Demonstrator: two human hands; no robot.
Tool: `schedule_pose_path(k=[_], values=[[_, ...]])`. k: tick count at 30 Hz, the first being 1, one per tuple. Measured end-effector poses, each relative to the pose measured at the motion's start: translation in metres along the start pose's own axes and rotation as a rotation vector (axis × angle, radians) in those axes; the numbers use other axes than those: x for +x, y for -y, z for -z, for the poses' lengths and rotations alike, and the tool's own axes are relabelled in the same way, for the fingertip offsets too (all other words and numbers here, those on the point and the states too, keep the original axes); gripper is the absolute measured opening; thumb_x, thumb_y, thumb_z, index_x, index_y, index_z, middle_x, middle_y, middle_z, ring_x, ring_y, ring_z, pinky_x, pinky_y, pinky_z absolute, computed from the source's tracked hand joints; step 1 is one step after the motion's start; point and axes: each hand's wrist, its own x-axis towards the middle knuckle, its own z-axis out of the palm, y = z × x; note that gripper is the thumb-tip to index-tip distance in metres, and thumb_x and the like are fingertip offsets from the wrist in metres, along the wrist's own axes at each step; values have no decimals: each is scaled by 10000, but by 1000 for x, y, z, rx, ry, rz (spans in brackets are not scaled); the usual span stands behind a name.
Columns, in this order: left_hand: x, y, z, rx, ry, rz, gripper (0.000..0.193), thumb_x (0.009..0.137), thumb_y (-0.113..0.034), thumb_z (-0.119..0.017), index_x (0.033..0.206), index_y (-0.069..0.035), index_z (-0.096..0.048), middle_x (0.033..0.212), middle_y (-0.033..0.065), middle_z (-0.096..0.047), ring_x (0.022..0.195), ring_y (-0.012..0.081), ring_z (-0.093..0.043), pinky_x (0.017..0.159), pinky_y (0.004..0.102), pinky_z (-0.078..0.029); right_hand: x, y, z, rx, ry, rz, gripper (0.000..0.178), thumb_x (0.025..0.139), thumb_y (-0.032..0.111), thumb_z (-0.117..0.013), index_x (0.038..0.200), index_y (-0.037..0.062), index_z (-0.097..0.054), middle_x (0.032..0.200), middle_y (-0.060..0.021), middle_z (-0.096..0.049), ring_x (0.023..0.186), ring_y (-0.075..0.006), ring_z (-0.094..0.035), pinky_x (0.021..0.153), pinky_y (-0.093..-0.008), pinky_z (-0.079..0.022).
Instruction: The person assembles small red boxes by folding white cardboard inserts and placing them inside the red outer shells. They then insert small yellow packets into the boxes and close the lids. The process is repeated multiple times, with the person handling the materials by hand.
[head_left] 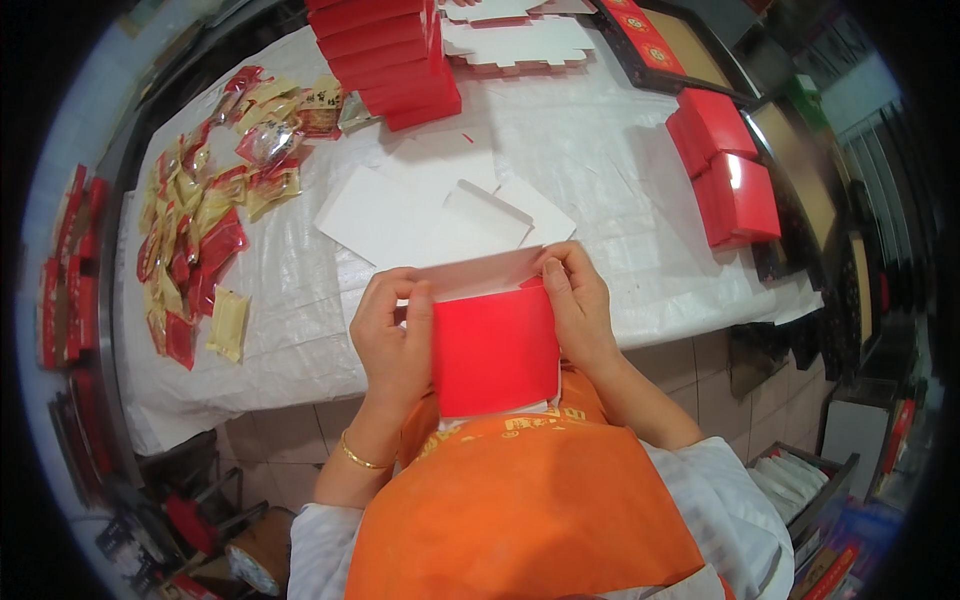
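A red cardboard box (497,350) with a white inner side is held up in front of my orange apron, off the near edge of the table. My left hand (393,325) grips its left side, the thumb along the upper left corner. At the upper right corner my right hand (580,305) pinches the card between thumb and fingers. A pale flap (475,275) stands up along the box's far edge. Just beyond lie flat white card pieces (400,215), overlapping one another on the table; one has a folded-up edge.
Wrapped snack packets (222,240) in red and gold lie heaped at the left. A tall stack of red boxes (385,60) stands at the back, beside white die-cut cardboard sheets (515,42). More red boxes (735,195) and dark trays (800,180) line the right side.
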Motion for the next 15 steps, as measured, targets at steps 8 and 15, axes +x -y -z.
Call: schedule_pose_path(k=[8,15], values=[[-7,-9,5,-31,129,33,122,991,-61,-583,1021,11,-678,977,101,-712,888,161,-675,745,286,-542,4,-9,10,-66,116,225,276,1042,253,-540,1056,14,-677,991,-89,-632,885,-203,-632,812,-305,-500],[4,-19,22,56,293,-176,238,1026,-114,-529,1122,20,-700,1049,106,-727,942,153,-668,815,263,-512,-1,3,20,-38,169,286,355,1042,284,-525,1031,-26,-697,1003,-116,-679,926,-177,-624,829,-300,-487]])
